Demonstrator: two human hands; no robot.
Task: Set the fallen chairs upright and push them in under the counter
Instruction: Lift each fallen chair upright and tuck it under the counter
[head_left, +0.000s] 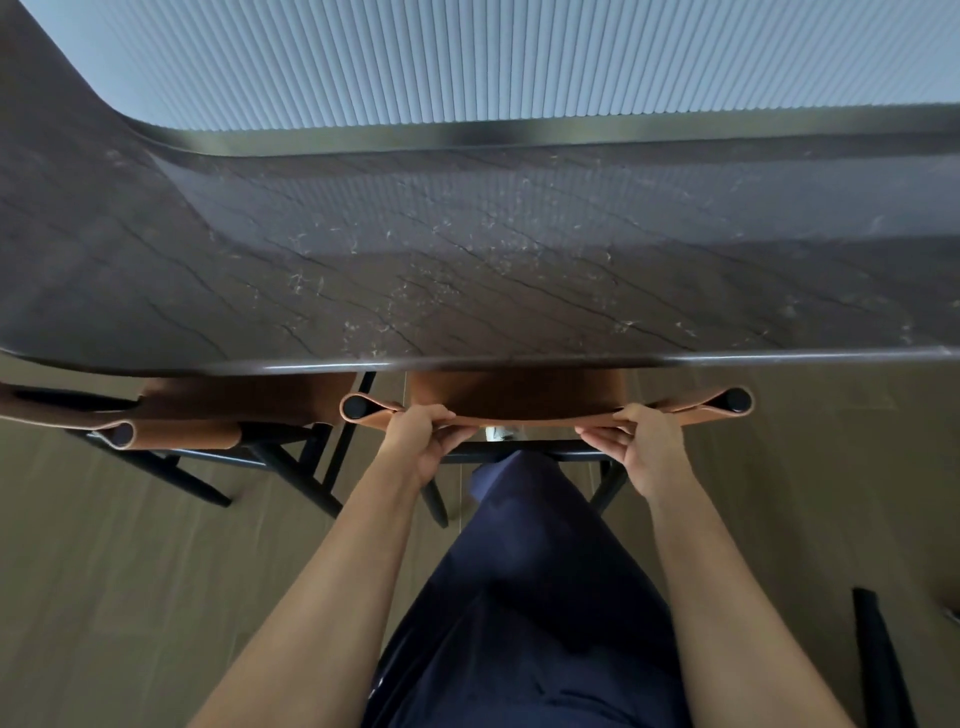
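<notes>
A chair (519, 397) with a tan leather seat and back on a black frame stands upright in front of me, its seat mostly under the dark marble counter (467, 260). My left hand (421, 441) grips the left part of the leather backrest's top edge. My right hand (641, 441) grips the right part of the same edge. A second matching chair (208, 415) stands upright to the left, its seat also partly under the counter's front edge.
Wood-look floor (130, 571) lies on both sides of me. A black leg of another piece of furniture (878, 665) shows at the lower right. A ribbed pale wall (467, 62) rises behind the counter. My dark blue clothing (530, 597) fills the lower middle.
</notes>
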